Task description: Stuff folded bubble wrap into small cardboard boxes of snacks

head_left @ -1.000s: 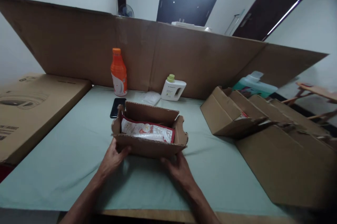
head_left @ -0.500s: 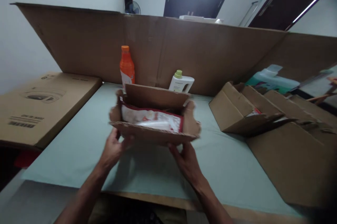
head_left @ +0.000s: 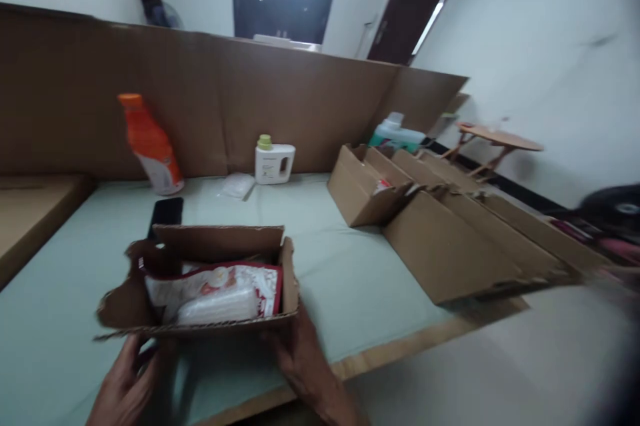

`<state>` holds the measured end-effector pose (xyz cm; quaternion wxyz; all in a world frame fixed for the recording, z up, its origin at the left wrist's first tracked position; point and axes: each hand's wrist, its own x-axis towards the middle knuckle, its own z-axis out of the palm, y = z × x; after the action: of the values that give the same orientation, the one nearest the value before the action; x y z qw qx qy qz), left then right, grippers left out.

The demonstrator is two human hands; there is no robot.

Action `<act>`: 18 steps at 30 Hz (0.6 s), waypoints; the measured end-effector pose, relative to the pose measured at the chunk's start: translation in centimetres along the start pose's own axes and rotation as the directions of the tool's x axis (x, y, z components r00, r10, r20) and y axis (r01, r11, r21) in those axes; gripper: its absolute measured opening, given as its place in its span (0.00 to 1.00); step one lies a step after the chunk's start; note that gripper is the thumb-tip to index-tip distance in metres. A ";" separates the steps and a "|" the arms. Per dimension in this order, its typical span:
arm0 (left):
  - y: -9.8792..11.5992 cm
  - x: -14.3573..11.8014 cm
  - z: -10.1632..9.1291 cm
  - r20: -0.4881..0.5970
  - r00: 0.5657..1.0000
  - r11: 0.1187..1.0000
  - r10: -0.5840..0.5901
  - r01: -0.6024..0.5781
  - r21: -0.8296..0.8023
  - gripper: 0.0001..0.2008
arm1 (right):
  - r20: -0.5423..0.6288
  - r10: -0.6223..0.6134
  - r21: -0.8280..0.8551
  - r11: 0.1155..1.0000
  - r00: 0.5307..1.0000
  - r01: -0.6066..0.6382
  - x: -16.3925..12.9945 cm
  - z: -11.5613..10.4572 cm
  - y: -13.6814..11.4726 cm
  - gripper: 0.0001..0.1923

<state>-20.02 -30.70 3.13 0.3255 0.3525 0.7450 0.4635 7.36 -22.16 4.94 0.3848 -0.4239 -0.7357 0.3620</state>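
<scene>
Near the front edge of the tabletop [head_left: 350, 266], covered in pale green: one small open cardboard box [head_left: 210, 279], flaps up and ragged, held from below and in front by both hands. Left hand [head_left: 127, 386] under the box's near left corner, fingers curled up against it; right hand [head_left: 300, 359] gripping the near right corner, thumb side against the wall. Contents: one red-and-white packet [head_left: 215, 289], lying flat inside, with a clear plastic wrap at its front. Just behind the box: a black phone [head_left: 167, 211], flat on the cover. Further back, along a tall cardboard sheet [head_left: 280, 99] standing as a wall: an orange bottle [head_left: 150, 143], a small clear bag [head_left: 239, 184], a white jug with green cap [head_left: 273, 161]. To the right: several open cardboard boxes [head_left: 440, 226] in a row, well apart from the held one; a pale teal container [head_left: 397, 133] behind them; a round wooden side table [head_left: 495, 141] beyond.
</scene>
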 end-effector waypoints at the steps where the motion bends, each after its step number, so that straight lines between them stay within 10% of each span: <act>1: -0.5 0.3 0.0 0.012 1.000 1.000 0.009 -0.009 0.004 0.29 | 0.008 -0.008 -0.002 1.000 1.000 0.008 0.0 -0.3 -0.2 0.39; 6: 1.1 2.7 4.5 0.269 0.958 0.994 0.104 -0.106 -0.009 0.28 | -0.179 0.067 -0.047 0.996 0.982 -0.076 -1.5 -3.7 1.5 0.38; 13: 11.0 2.8 23.0 0.593 0.712 0.912 0.377 -0.172 -0.373 0.43 | -0.628 0.181 -0.185 0.910 0.757 -0.371 -8.2 -13.5 8.9 0.27; 18: 11.7 0.4 33.3 0.702 0.550 0.876 0.453 -0.130 -0.463 0.63 | -0.743 0.238 -0.082 0.895 0.626 -0.438 -11.2 -16.3 11.5 0.37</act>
<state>9.46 -11.27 1.84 0.5961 0.5760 0.3534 0.4337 29.43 -24.57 -0.59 0.5066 -0.7078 -0.4731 0.1365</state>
